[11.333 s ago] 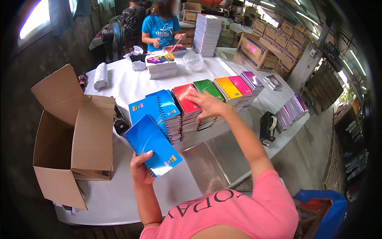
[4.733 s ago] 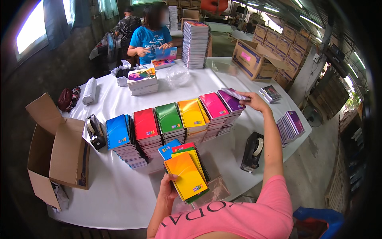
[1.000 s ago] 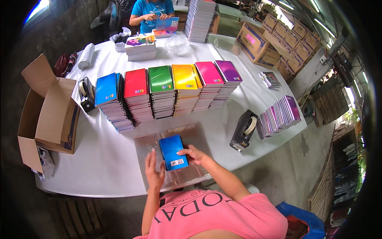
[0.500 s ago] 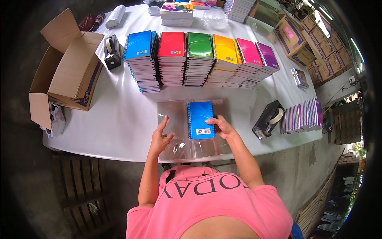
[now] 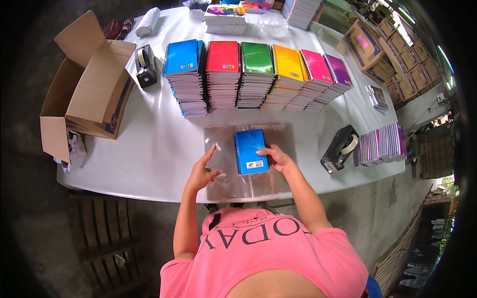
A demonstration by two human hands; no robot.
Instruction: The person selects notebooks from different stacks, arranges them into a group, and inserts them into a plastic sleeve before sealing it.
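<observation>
A blue spiral notebook [image 5: 250,149] with a white label near its lower edge lies over a clear plastic sheet [image 5: 218,133] at the table's front. My right hand [image 5: 276,157] grips the notebook by its right edge, thumb on the cover. To its left, my left hand [image 5: 204,171] hovers over the sheet's left part, fingers apart and nothing in them. Behind stand tall stacks of spiral notebooks in a row: blue [image 5: 181,57], red [image 5: 222,55], green [image 5: 257,57], yellow [image 5: 289,62], pink [image 5: 316,66] and purple [image 5: 338,69].
An open cardboard box [image 5: 94,94] stands at the left, beside a black tape dispenser [image 5: 146,67]. Another tape dispenser [image 5: 340,148] sits at the right, next to a row of purple notebooks [image 5: 380,144]. More books [image 5: 225,21] and crumpled clear plastic [image 5: 272,25] lie at the back.
The view has shifted slightly, so the table's contents appear a little further right. My right hand still holds the blue notebook, now slightly tilted; my left hand stays spread beside it.
</observation>
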